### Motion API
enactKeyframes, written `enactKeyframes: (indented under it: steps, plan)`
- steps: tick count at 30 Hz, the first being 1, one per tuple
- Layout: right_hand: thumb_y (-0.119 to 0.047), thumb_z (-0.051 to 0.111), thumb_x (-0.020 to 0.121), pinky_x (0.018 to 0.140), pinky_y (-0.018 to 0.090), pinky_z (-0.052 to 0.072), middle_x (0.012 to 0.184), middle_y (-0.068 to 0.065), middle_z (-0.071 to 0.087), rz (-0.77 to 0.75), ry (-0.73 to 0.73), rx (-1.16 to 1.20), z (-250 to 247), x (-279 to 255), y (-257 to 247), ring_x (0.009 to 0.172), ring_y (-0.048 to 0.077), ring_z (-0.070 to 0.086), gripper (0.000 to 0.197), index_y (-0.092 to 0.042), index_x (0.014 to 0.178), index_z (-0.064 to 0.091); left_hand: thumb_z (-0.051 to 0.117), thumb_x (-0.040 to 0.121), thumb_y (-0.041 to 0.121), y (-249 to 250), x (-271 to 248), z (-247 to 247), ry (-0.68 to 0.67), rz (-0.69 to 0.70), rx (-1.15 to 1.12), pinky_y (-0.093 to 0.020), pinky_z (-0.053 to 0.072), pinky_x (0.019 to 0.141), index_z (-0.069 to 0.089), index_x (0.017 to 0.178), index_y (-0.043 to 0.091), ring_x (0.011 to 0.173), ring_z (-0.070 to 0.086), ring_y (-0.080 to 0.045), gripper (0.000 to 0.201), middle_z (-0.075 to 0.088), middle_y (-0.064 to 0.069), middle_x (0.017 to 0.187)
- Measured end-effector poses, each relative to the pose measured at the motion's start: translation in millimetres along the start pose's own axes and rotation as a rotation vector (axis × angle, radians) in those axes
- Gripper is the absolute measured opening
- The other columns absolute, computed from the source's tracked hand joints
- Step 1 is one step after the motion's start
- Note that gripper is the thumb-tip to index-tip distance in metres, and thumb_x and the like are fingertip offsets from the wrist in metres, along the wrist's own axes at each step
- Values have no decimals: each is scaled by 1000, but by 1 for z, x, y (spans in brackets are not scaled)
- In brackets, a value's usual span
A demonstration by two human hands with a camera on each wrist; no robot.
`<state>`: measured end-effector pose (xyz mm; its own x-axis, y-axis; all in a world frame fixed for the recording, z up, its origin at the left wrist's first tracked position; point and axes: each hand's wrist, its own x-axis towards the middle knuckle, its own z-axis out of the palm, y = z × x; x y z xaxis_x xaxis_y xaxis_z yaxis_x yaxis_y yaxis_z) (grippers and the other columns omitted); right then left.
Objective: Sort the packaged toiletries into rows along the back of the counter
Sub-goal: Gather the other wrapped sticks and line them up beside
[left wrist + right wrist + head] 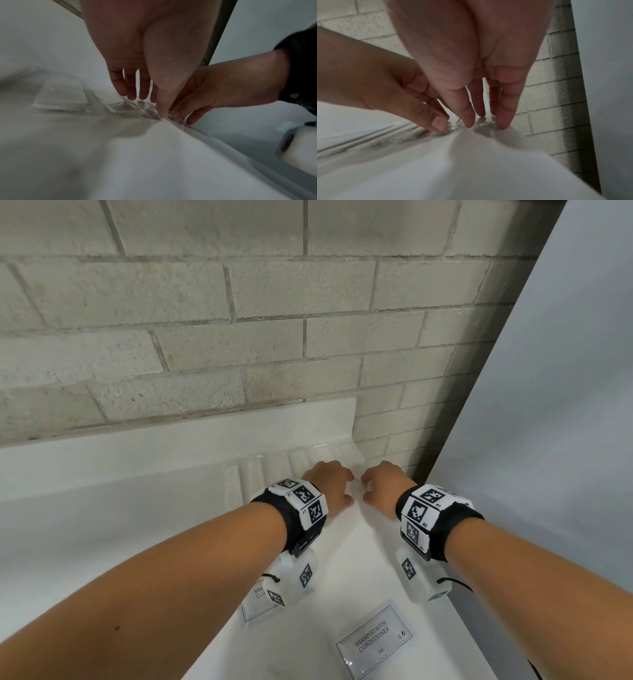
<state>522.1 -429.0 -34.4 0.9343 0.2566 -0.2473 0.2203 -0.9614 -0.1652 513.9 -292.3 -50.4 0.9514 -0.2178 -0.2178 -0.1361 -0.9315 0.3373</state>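
A row of several white toiletries in clear wrappers (pixel 274 470) lies along the back of the white counter (pixel 102 525), under the backsplash. Both hands are at the row's right end, by the counter's corner. My left hand (pixel 337 486) reaches down with fairly straight fingers (pixel 132 94) and its thumb touches a crinkled clear packet (pixel 123 106). My right hand (pixel 371 484) stands beside it, its straight fingertips (pixel 502 125) pressing on the same clear packet (pixel 453 128). The packet's contents are hidden by the hands. Two "shampoo with conditioner" sachets lie nearer me, one (pixel 375 640) in full view and one (pixel 255 606) partly under my left wrist.
A pale brick wall (pixel 239 337) rises behind the backsplash (pixel 171 440). A grey panel (pixel 548 405) runs close along the counter's right edge, leaving a dark gap. The counter stretches away bare and white to the left.
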Motion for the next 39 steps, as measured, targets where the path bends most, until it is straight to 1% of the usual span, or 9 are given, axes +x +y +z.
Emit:
enactKeyframes:
  steps: [6,16,21,24,27,31,33,35,39]
  plan:
    - [-11,54,89,98,31,47,127,14,57,29,-22,15,0,2,-1,117,27,55,34,-6,121,62,58,94,29,1,-4,0,-21,13,21,-38,35,112,46,143,19,137,39,-26,52,44,-4,146]
    - [-9,53,89,98,29,44,127,13,56,47,-22,27,1,4,-1,119,26,53,34,-6,122,62,58,93,27,3,-4,-1,-27,17,54,-40,36,111,45,143,19,136,39,-26,52,44,-4,146]
    - [-16,57,89,102,32,44,138,11,45,63,7,111,0,1,-1,125,27,49,46,-12,134,51,62,90,28,-1,-6,-6,-4,2,-5,-40,37,111,47,141,23,135,41,-25,53,44,-1,145]
    - [-24,56,90,105,35,41,139,8,42,25,43,134,-5,0,-5,128,27,45,48,-18,137,48,59,91,32,-16,-13,-20,70,-39,-34,-37,35,112,49,137,29,135,41,-23,47,45,2,145]
    - [-27,52,93,106,35,38,137,5,45,-105,70,127,-9,1,-17,128,25,43,42,-22,135,50,53,94,36,-39,-25,-36,127,-90,62,-35,27,113,51,135,31,137,36,-21,41,44,4,146]
    - [-27,46,97,110,33,33,143,0,43,-238,31,92,-5,4,-41,134,21,34,39,-26,136,50,56,90,43,-66,-39,-38,69,-174,133,-34,27,109,54,131,35,132,36,-21,42,50,6,138]
    - [-27,45,97,112,35,32,146,-1,41,-247,-13,60,1,8,-50,137,21,30,40,-29,137,48,57,84,53,-74,-42,-34,35,-198,149,-35,27,108,53,130,39,131,36,-21,48,49,8,140]
    - [-29,44,96,112,36,33,148,-2,38,-226,-51,-1,8,13,-55,136,23,33,43,-33,139,44,56,82,59,-77,-43,-31,-2,-194,181,-36,25,108,52,132,39,132,33,-21,54,47,9,143]
    - [-30,45,93,109,37,35,147,-2,39,-185,-105,-122,11,18,-59,133,26,35,49,-36,141,40,53,85,59,-75,-48,-28,-25,-173,225,-35,24,106,52,134,37,133,32,-20,54,49,12,143]
